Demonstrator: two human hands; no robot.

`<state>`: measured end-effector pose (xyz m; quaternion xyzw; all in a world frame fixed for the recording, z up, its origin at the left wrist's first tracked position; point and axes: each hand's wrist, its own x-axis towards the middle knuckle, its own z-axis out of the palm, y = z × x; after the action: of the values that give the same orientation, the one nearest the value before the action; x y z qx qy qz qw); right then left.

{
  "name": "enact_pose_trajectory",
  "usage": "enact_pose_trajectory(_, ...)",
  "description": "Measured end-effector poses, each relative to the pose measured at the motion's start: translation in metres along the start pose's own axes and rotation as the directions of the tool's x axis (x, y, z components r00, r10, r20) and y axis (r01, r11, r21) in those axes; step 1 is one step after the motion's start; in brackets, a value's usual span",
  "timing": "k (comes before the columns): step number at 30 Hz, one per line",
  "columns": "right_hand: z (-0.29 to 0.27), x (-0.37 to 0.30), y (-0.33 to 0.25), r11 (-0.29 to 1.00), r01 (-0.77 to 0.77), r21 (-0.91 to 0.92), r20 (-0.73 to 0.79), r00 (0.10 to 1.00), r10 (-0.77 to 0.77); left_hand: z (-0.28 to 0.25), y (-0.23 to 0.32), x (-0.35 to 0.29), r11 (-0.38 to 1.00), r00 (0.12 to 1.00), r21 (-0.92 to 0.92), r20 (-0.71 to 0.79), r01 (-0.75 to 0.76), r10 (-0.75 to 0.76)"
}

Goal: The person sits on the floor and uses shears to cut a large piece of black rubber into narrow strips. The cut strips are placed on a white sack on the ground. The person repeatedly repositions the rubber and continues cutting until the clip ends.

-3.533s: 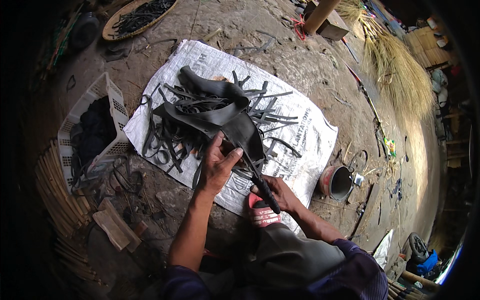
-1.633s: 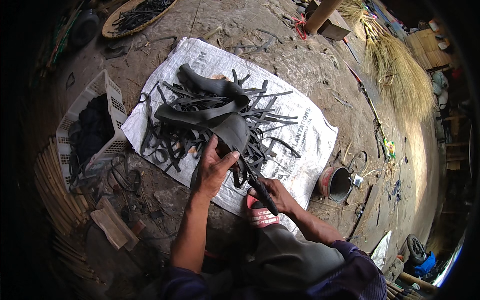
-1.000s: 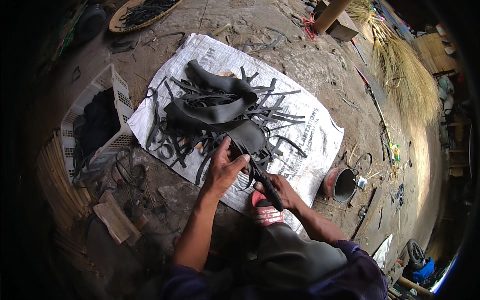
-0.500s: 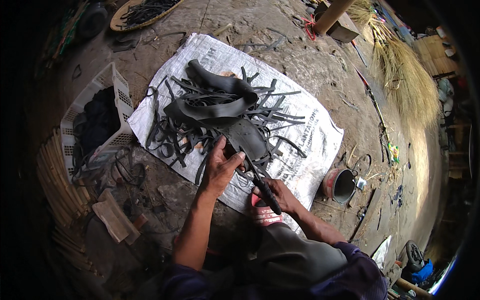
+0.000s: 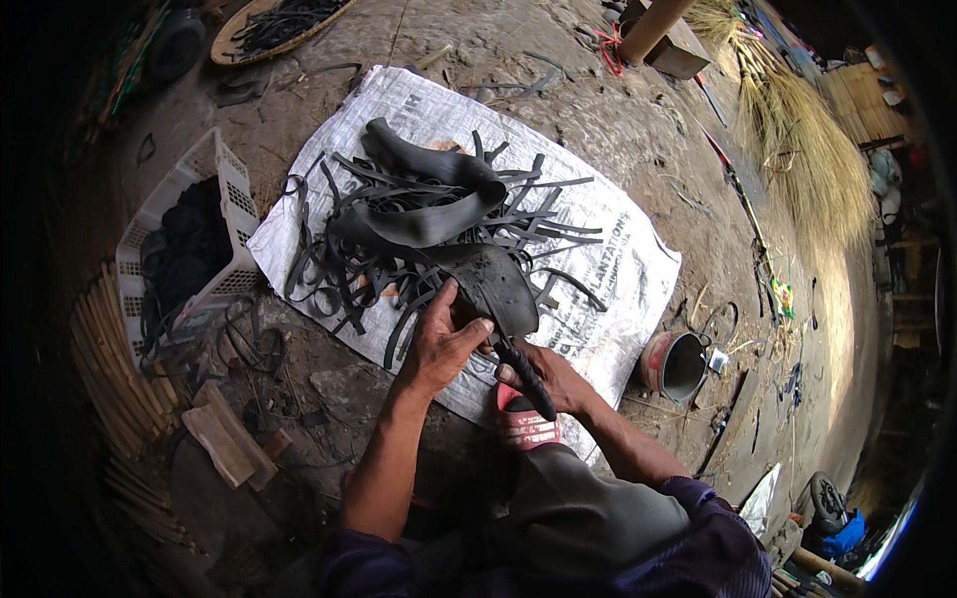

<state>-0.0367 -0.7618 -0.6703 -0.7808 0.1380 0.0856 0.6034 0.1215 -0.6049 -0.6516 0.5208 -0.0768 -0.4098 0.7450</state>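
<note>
A wide black rubber band (image 5: 424, 224), like a cut inner tube, lies in folds over a heap of thin black rubber strips (image 5: 374, 269). My left hand (image 5: 437, 347) is closed on the near end of the rubber, its thumb on top and the other fingers partly hidden. Close beside it, my right hand (image 5: 556, 383) is closed at a knife (image 5: 528, 381) with a black wrapped handle, which slants toward me. The handle covers part of my right fingers, and the blade is mostly hidden at the rubber. Beneath the handle's end is my foot in a red and white sandal (image 5: 528, 431).
A printed white woven sack (image 5: 638, 261) lies under the rubber. At left stand a white plastic crate (image 5: 237, 194) with dark material and bundled sticks (image 5: 100, 344). A bucket (image 5: 658, 364) is at right, straw brooms (image 5: 812, 159) beyond. A woven tray (image 5: 231, 50) sits far left.
The near end of the rubber has shifted toward me, and my left thumb now lies closer to the knife handle. My right hand stays at the handle. The whole view has shifted slightly.
</note>
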Motion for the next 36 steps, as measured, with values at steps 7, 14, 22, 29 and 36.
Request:
enact_pose_trajectory(7,-0.004,-0.001,-0.002,0.979,-0.202,-0.03,0.161,0.966,0.204,-0.002,0.005,0.001,0.996,0.997,-0.058,-0.051,-0.068,0.065)
enact_pose_trajectory(14,-0.004,0.001,-0.01,0.986,-0.168,-0.021,0.11,0.979,0.169,0.0,0.004,0.0,0.992,0.994,-0.099,-0.073,-0.084,0.077)
enact_pose_trajectory(22,-0.004,0.004,-0.009,0.995,-0.09,0.044,0.09,0.992,0.086,-0.002,0.001,-0.002,0.999,0.999,0.038,-0.011,-0.033,0.034)
enact_pose_trajectory(29,-0.002,0.001,-0.006,0.994,-0.109,0.011,0.122,0.987,0.107,-0.005,0.0,-0.001,0.998,0.998,0.004,-0.036,-0.058,0.058)
enact_pose_trajectory(36,-0.003,0.004,-0.003,0.991,-0.125,-0.041,0.157,0.979,0.129,-0.007,0.003,-0.002,0.997,0.993,-0.004,-0.084,-0.081,0.08)
